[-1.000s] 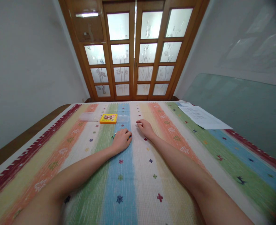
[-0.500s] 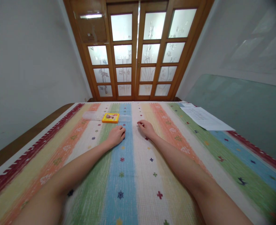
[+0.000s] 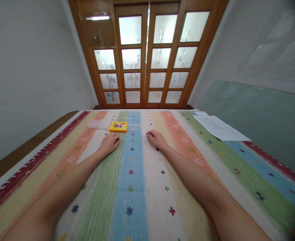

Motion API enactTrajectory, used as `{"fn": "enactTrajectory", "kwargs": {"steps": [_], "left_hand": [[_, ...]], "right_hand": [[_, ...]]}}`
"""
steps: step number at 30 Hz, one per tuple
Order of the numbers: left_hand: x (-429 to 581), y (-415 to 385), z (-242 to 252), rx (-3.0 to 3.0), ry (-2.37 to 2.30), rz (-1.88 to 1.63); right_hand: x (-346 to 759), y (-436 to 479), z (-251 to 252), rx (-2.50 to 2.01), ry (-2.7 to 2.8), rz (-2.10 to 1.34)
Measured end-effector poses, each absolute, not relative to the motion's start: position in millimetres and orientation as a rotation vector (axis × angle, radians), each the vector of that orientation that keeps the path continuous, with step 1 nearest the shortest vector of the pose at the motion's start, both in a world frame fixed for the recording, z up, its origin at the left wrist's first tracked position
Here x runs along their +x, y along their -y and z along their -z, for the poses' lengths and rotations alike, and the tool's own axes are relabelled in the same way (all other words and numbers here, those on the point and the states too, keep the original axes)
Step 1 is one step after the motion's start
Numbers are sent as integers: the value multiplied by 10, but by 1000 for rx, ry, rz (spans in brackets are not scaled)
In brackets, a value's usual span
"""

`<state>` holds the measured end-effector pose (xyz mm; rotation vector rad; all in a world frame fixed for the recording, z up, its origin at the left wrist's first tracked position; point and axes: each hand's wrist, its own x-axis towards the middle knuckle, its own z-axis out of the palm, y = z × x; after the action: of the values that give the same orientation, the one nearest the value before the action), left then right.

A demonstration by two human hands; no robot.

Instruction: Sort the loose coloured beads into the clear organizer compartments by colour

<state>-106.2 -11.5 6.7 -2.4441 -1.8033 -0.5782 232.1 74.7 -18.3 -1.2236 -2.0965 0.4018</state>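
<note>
My left hand rests on the striped tablecloth, its fingers curled in, with nothing visible in them. It lies just in front of a small flat yellow box with a printed picture and a red mark on top. The hand looks apart from the box. From behind the box, a clear plastic case sticks out to the left and right. To the right of the box, my right hand lies on the cloth with fingers loosely closed; I see nothing in it.
Printed paper sheets lie at the table's right side. A pale green glass-like panel stands beyond them. Wooden doors with frosted panes rise behind the far edge. A brown wooden edge runs along the left.
My left hand has slid left across the cloth, from the blue stripe to the green and white ones. My right hand, the box and the case have stayed put.
</note>
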Motion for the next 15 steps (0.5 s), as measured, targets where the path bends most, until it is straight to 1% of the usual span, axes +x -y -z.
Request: {"fn": "enactTrajectory", "kwargs": {"steps": [11,15], "left_hand": [[-1476,15,-122,-2363,1992,665],[-1598,-23,-175,-2249,2140,823]], "right_hand": [[2313,-752,190,-1205,2123,-376],[2314,-755,184,-1217,2144,-363]]}}
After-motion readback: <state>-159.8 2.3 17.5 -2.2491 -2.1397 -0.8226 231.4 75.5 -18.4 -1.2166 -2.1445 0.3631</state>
